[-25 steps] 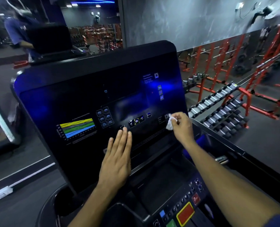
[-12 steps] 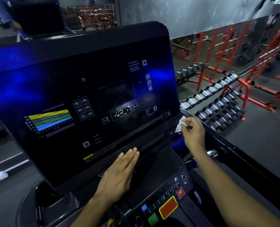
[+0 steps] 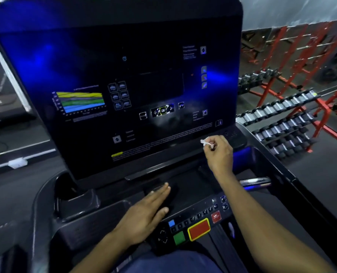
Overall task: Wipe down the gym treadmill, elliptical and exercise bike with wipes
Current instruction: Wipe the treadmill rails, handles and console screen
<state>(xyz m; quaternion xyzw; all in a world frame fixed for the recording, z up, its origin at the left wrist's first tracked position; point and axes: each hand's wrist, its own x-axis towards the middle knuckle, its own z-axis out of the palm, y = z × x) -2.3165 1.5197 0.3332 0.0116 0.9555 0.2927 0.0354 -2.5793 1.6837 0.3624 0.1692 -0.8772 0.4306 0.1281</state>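
The right hand (image 3: 219, 152) pinches a small white wipe (image 3: 205, 142) at the lower right edge of the treadmill console (image 3: 114, 75). The left hand (image 3: 144, 213) lies flat, fingers straight, on the tray below, holding nothing.

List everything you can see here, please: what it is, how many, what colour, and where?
Treadmill console: one, black with blue reflections, centre.
Wipe: one, white, pinched at the console's lower right edge.
Red button: one, yellow-rimmed, on the lower keypad.
Green button: one, left of the red button.
Dumbbell racks: several, red frames, right side.
Left hand: one, flat on the black tray below the console.
Right hand: one, pinches the wipe.
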